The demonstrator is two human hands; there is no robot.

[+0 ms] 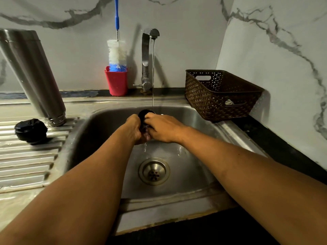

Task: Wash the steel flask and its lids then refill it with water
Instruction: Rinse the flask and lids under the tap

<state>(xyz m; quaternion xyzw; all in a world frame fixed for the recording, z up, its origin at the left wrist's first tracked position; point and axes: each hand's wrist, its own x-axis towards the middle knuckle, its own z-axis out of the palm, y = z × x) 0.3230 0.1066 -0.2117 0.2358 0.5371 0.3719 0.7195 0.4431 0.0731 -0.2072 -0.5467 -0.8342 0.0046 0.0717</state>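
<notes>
The steel flask (33,75) stands upside down on the ribbed drainboard (26,165) at the left, mouth on the metal. Beside it lies a black lid (30,130). Over the steel sink (194,170), my left hand (135,129) and my right hand (162,128) both hold a second black lid (144,114) under a thin stream from the running tap (147,59). Most of that lid is hidden by my fingers. Water drips off my hands toward the drain (154,171).
A red cup (116,82) holding a blue and white bottle brush (117,53) stands behind the sink, left of the tap. A brown woven plastic basket (219,94) sits on the dark counter at the right. Marble walls close in behind and to the right.
</notes>
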